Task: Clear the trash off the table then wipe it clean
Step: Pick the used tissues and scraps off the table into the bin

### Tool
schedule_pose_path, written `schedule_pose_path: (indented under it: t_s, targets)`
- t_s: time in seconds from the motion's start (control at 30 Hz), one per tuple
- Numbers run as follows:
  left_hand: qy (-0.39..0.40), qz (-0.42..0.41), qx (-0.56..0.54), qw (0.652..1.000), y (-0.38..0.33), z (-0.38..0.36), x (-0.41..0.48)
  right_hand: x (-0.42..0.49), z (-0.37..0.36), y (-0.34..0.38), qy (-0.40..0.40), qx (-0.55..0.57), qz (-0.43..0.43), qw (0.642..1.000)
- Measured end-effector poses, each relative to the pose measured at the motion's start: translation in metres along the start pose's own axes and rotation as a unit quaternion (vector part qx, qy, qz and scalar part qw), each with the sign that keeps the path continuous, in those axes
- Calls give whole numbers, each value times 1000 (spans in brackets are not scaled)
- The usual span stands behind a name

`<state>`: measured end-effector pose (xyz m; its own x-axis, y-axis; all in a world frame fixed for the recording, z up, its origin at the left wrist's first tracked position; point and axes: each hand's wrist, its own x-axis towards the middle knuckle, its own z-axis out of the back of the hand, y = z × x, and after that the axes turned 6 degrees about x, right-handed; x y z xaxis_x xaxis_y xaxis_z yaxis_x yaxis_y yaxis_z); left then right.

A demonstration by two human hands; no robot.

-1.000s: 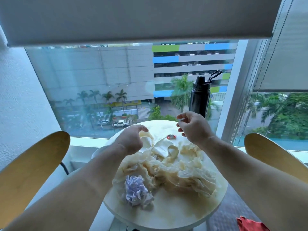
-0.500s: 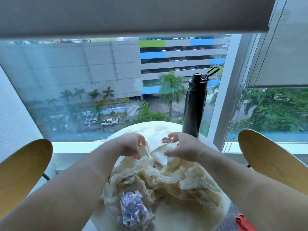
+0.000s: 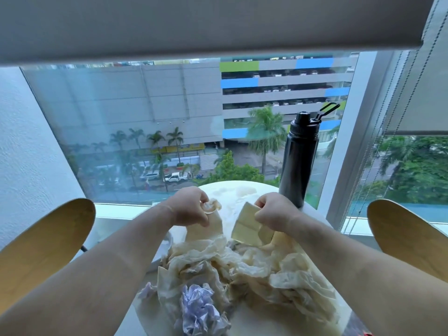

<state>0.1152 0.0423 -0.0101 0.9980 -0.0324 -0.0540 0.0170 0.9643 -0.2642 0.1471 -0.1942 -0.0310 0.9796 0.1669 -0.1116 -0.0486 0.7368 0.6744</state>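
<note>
Left hand [image 3: 191,207], right hand [image 3: 274,212] grip crinkled cream paper [image 3: 244,263]

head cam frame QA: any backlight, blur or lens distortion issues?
Head view: backlit by the window, so the black bottle is nearly a silhouette; left hand gripping the crumpled paper and right hand gripping the folded sheet are evenly lit and sharp; wide-angle bowing in the roller blind edge, forearms oversized; milky haze on the glass at left.
</note>
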Motion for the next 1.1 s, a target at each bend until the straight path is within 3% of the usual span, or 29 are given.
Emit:
schedule_pose_path:
  t_s: [0.23, 0.4, 0.6, 0.7, 0.83, 1.1]
  targets:
    - [-143, -7, -170, 975, 8, 9, -24, 31, -6, 3, 27, -90, 2, 996]
    - [-246, 33, -310, 918, 4, 14, -48, 42, -12, 9, 41, -163, 10, 986]
    - [-366, 110, -364, 849, -6, 20, -84, 38, -22, 17, 46, -193, 39, 979]
    - [-368, 129, -393, 833, 0, 19, -103, 33, -22, 18, 30, -135, 54, 989]
    - [-381, 161, -426, 805, 7, 19, -124, 23, -14, 18, -13, 31, 94, 995]
    - [-419, 204, -473, 748, 36, 24, -170, -11, -6, 49, -99, 279, 134, 946]
